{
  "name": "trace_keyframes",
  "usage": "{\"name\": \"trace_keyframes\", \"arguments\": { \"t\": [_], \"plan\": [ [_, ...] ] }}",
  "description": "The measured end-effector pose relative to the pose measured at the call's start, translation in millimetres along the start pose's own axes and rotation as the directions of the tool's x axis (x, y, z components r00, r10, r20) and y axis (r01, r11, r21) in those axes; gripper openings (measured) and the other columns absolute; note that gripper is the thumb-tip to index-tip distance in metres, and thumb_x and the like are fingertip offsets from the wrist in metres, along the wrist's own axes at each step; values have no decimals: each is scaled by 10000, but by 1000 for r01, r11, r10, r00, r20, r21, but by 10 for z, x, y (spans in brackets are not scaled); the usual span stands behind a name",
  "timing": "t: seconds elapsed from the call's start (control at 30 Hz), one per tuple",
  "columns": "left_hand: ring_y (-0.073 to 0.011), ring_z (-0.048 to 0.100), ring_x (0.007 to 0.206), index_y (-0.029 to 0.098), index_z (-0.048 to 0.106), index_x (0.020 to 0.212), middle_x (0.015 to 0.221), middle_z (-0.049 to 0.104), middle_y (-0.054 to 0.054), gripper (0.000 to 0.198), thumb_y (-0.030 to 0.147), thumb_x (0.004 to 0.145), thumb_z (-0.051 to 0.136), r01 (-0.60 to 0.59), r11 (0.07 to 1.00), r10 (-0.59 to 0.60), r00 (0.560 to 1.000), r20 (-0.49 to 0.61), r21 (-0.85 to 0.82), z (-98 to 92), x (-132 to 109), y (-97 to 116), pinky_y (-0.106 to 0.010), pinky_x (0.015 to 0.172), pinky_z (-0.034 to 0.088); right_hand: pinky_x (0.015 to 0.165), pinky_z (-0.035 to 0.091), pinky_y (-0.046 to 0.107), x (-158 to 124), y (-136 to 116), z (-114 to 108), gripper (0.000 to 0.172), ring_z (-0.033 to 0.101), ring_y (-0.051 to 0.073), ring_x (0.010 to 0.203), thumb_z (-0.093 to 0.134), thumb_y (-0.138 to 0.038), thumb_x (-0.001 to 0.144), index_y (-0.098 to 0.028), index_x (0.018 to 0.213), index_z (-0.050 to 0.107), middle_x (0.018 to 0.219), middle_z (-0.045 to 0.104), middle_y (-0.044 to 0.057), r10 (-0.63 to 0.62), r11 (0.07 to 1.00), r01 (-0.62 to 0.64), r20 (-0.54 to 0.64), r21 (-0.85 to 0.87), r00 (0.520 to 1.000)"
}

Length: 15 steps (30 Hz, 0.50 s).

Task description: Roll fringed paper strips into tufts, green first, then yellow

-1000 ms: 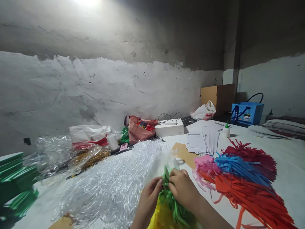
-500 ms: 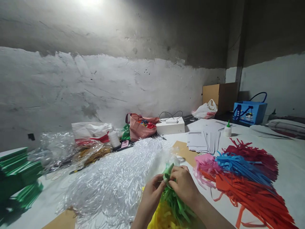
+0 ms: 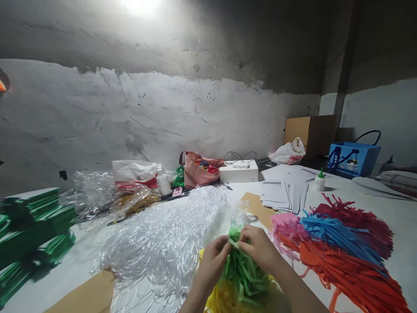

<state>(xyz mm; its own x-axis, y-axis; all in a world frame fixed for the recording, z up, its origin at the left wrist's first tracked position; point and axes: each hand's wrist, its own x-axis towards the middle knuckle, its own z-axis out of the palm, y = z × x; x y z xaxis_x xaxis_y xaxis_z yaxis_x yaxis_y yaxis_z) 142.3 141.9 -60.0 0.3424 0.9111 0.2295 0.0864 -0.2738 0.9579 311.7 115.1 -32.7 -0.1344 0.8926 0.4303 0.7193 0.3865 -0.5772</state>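
My left hand and my right hand meet low in the middle of the view, both pinched on the top of a bundle of green paper strips. A pale strip end shows between the fingertips. The green bundle rests over yellow shredded paper at the bottom edge. A big heap of clear white plastic strands lies just left of my hands on the white table.
Red, orange, blue and pink paper fringes spread at the right. Behind them lie white printed sheets and a small glue bottle. Green paper stacks sit far left. Bags, a white box, a cardboard box and a blue bag line the wall.
The view has swung a little left and down. My hands have stayed on the green bundle, working its top end; a pale strip now shows between the fingertips.
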Motion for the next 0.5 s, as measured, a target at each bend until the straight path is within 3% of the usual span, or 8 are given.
{"name": "trace_keyframes", "arguments": {
  "t": [0.07, 0.2, 0.27, 0.37, 0.5],
  "plan": [
    [-261, 707, 843, 160, 765, 963, 882, 793, -80, 334, 438, 885, 598, -14, 999, 14, 1000, -10, 42, 5, 6, -7, -326, 763, 520, 810, 458, 302, -6, 9, -35, 185, 630, 174, 788, 640, -87, 845, -187, 692, 611, 785, 650, -14, -31, 998, 29, -29, -64, 999],
    [-260, 708, 826, 157, 756, 949, 869, 790, -78, 284, 337, 884, 547, -55, 987, 62, 997, -38, 149, 40, 3, 4, -321, 745, 524, 1029, 333, 488, -28, -25, -46, 117, 595, 242, 892, 585, -91, 874, -179, 800, 605, 864, 642, 37, -101, 976, 86, -68, -199, 993],
    [-254, 704, 804, 158, 756, 931, 849, 787, -74, 272, 300, 880, 530, -74, 974, 88, 995, -57, 213, 61, -9, 19, -317, 732, 519, 1044, 314, 503, -37, -44, -30, 125, 594, 252, 926, 578, -63, 850, -165, 912, 614, 941, 649, 64, -128, 966, 111, -59, -233, 990],
    [-242, 695, 759, 165, 755, 894, 808, 776, -68, 264, 270, 877, 514, -101, 947, 131, 988, -77, 305, 85, -35, 24, -314, 709, 515, 1056, 310, 488, -36, -45, -1, 292, 597, 266, 1024, 574, -33, 830, -166, 1087, 606, 1099, 662, 94, -150, 957, 137, -32, -255, 988],
    [-225, 696, 740, 191, 737, 889, 789, 760, -53, 230, 211, 857, 510, -153, 899, 202, 976, -80, 410, 89, -48, -55, -310, 690, 532, 993, 374, 414, -16, 9, 18, 222, 637, 234, 872, 507, -37, 892, -194, 855, 659, 858, 710, 47, -108, 958, 105, 3, -267, 994]
  ]
}}
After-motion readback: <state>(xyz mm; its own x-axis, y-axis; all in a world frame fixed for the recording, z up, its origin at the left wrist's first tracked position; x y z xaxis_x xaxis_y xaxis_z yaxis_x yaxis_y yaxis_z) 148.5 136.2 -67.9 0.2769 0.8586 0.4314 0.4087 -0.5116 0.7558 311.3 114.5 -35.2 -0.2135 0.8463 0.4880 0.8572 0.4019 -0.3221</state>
